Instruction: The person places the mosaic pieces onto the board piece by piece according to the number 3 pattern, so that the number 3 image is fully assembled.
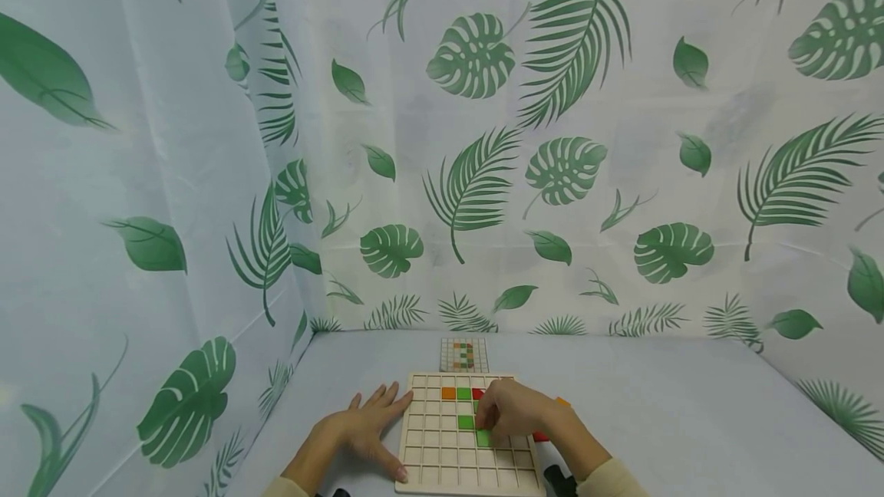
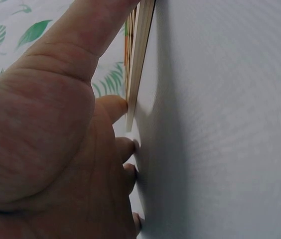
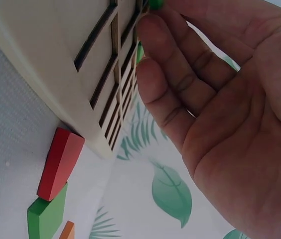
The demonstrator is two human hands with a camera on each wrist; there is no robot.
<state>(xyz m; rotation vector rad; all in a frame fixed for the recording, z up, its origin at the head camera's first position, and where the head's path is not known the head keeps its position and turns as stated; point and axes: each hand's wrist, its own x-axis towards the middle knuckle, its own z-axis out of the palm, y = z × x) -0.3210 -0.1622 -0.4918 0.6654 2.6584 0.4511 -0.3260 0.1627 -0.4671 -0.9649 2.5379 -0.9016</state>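
A wooden grid board (image 1: 435, 462) lies flat, with colored square tiles in some of its cells. An orange tile (image 1: 449, 393), a green tile (image 1: 464, 393) and a red tile (image 1: 477, 393) form a row near its far side. Fingers spread, my left hand (image 1: 366, 428) rests along the board's left edge, thumb at the near corner. Over the board's right half, my right hand (image 1: 514, 409) has its fingers bent down and pinches a small green tile (image 3: 155, 4) at the grid. Its fingertips partly hide that tile and neighboring cells.
Behind the board lies a small pattern card (image 1: 464, 355) with a colored grid. To the board's right are loose pieces: a red block (image 3: 61, 162), a green block (image 3: 47, 216) and an orange block (image 3: 68, 231). A leaf-print curtain (image 1: 483, 175) encloses the table.
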